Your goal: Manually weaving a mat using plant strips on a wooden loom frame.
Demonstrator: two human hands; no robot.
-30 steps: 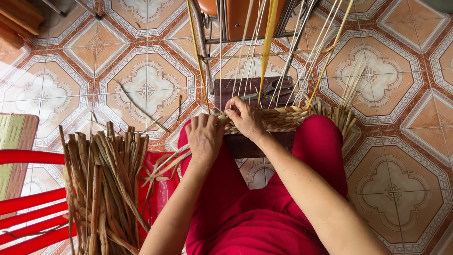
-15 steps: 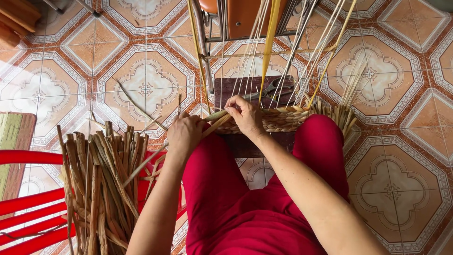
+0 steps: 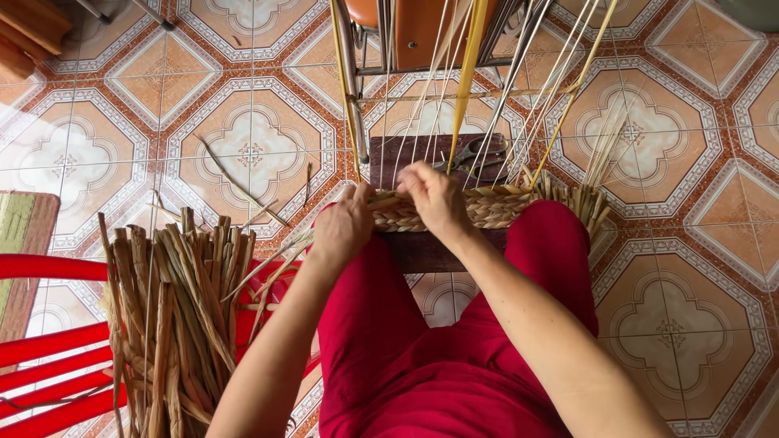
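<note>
A woven straw band [image 3: 495,208] lies across my knees, over a dark wooden stool [image 3: 422,154]. My left hand [image 3: 345,227] grips the left end of the band, pinching dried straw strands [image 3: 276,259] that trail down to the left. My right hand [image 3: 434,199] presses fingers onto the weave just right of it, closed on the braid. Thin upright strands [image 3: 519,89] and a yellow strip [image 3: 469,65] rise from the band toward the top of the view. I wear red trousers [image 3: 454,349].
A bundle of dried reeds [image 3: 174,308] rests on a red plastic chair [image 3: 49,357] at lower left. Scissors [image 3: 479,154] lie on the stool. A metal chair frame [image 3: 381,49] stands ahead. Loose straw bits lie on the patterned tile floor [image 3: 243,138].
My left hand moved down-left to draw a straw strand, then came back up to the band's left end beside the right hand. The right hand stayed on the weave.
</note>
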